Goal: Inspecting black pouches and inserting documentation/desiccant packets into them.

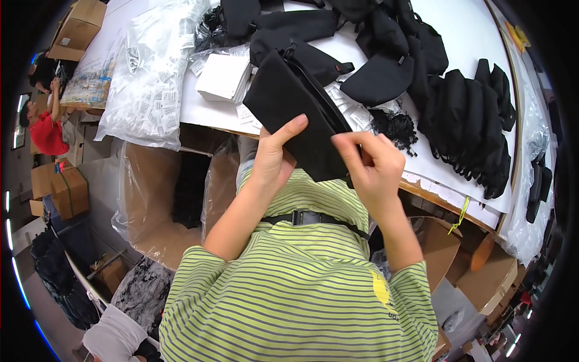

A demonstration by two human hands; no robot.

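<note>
One left hand and one right hand gripped a flat black fabric pouch between them, beyond which a white-topped table bore soft black bags, with a red-shirted person far left.

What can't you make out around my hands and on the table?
Head view:
Left hand fingers: mostly hidden behind the black pouch.
The pouch's inside: hidden by its own dark walls.
Heaped black bags: some cut off by the top edge.
Printing on labels in the clear bag: too small.
</note>
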